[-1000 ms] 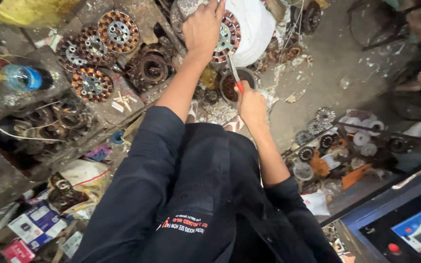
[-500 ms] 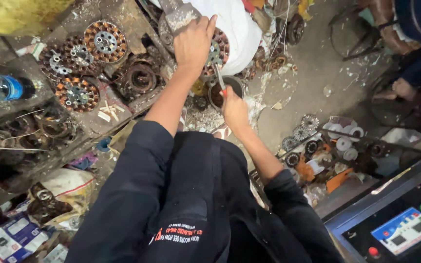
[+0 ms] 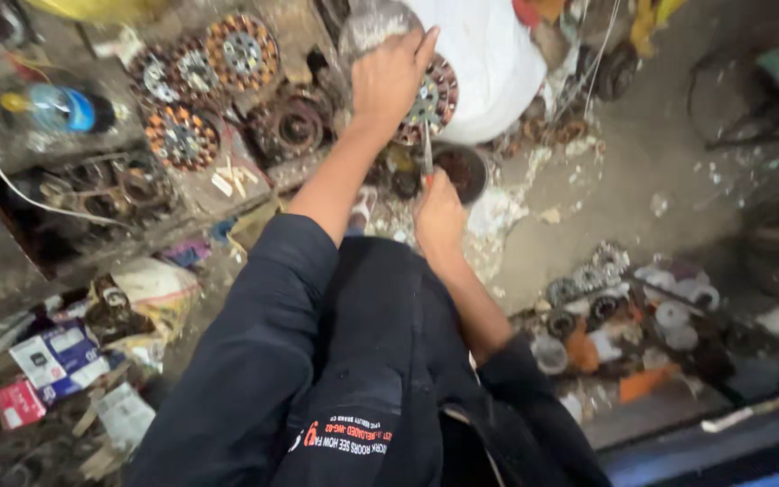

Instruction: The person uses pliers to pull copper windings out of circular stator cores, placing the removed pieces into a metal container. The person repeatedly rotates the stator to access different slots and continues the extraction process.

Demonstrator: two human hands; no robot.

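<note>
Left hand (image 3: 389, 77) at 12 o'clock, fingers clamped over a copper-wound stator (image 3: 433, 97) that leans on a white sack (image 3: 489, 63). Right hand (image 3: 439, 216) just below it near centre, fingers clenched round a thin tool (image 3: 426, 149) whose tip points up at the stator's lower edge. Dark bowl (image 3: 466, 171) just beside the right hand at 1 o'clock. More stators (image 3: 182, 135) on the cluttered surface at 10 o'clock, blue-capped bottle (image 3: 60, 108) further left.
</note>
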